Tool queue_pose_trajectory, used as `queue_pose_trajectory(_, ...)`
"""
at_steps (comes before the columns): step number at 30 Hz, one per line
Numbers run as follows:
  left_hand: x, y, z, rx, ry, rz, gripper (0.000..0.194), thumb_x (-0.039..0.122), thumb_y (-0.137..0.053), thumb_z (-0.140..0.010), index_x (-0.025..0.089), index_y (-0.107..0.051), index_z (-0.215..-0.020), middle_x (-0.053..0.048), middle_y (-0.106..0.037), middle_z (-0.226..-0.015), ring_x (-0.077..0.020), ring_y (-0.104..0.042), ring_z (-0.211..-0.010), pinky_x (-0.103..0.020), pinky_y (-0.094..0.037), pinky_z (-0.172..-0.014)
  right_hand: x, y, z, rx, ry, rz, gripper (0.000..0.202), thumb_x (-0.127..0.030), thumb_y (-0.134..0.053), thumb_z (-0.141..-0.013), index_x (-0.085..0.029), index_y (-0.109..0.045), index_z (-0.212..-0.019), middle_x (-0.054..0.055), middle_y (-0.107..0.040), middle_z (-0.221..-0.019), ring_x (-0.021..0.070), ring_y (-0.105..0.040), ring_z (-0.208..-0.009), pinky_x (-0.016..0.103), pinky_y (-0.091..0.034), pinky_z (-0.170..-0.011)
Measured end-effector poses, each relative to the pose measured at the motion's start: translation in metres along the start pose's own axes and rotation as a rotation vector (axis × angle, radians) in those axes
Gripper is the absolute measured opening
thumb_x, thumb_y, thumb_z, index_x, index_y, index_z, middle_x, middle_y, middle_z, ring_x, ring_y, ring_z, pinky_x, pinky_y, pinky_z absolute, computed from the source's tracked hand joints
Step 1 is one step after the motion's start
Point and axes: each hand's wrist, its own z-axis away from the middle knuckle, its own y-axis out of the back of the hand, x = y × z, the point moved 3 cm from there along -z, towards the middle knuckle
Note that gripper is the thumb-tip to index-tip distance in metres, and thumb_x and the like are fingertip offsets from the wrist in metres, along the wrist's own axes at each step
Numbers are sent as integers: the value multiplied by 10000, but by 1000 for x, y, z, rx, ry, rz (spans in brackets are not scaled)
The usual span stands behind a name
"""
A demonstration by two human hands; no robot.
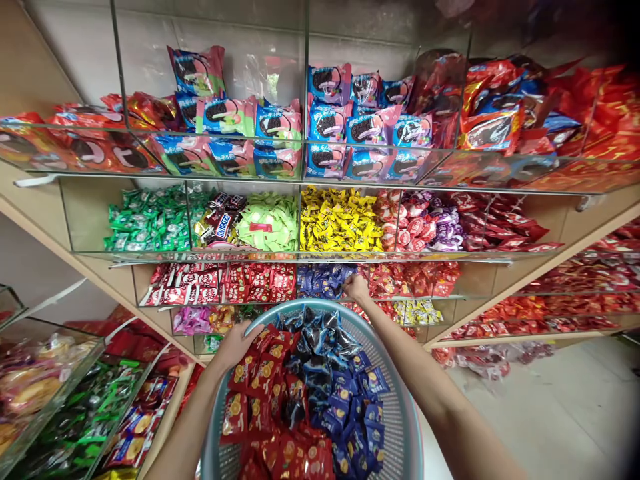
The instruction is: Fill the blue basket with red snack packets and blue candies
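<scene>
A round blue-grey plastic basket (pixel 400 400) is in front of me, with red packets (pixel 265 373) on its left, black-and-blue packets (pixel 320 340) at the back and dark blue packets (pixel 345 407) on its right. My left hand (pixel 239 343) grips the basket's left rim, thumb over the edge. Beyond the far rim, my right hand (pixel 356 287) is at the right end of a shelf compartment of small dark blue packets (pixel 323 281). Its fingers are curled closed; whatever they hold is too small to make out.
Glass-fronted shelves rise ahead, with yellow-wrapped sweets (pixel 340 220), green-wrapped sweets (pixel 150 220) and biscuit packs (pixel 327 120) above. Red-and-white packets (pixel 185 283) lie left of the blue ones. More glass bins (pixel 95 400) stand at lower left. Pale floor (pixel 550 407) shows at right.
</scene>
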Motion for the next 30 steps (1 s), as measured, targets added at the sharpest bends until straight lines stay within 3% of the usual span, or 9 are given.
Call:
queue_pose_trajectory(9, -7, -3, -3, 38, -51, -76, 391, 525, -402, -746, 162, -501, -639, 49, -398, -561, -96, -384, -532, -196, -293, -513, -9, 56, 29, 21, 108, -135, 80, -165, -473, -606, -162, -545, -572, 24, -590, -566, 128, -532, -558, 211, -387, -548)
queue_pose_trajectory(16, -2, -1, -1, 26, -24, -105, 418, 550, -392, -735, 161, -518, -646, 49, -390, -544, -93, -376, -509, -194, -291, -492, -11, 94, 82, -107, 315, -521, 209, -295, -478, -726, -139, -549, -846, -7, -534, -614, 91, -461, -511, 199, -374, -475)
queue_pose_trajectory(24, -6, -2, -3, 30, -32, -150, 457, 585, -352, -736, 162, -508, -663, 38, -438, -573, -108, -411, -544, -201, -312, -521, -19, 94, 139, -350, 463, -440, 285, -369, -430, -807, -191, -548, -997, 25, -605, -801, 132, -552, -723, 243, -436, -649)
queue_pose_trajectory(30, -7, -3, -3, 29, -44, -147, 418, 551, -369, -749, 163, -490, -649, 50, -396, -550, -98, -397, -526, -195, -296, -507, -17, 87, 151, -379, 598, -243, 271, -333, -400, -832, -219, -546, -1030, 36, -614, -927, 139, -564, -805, 258, -440, -710)
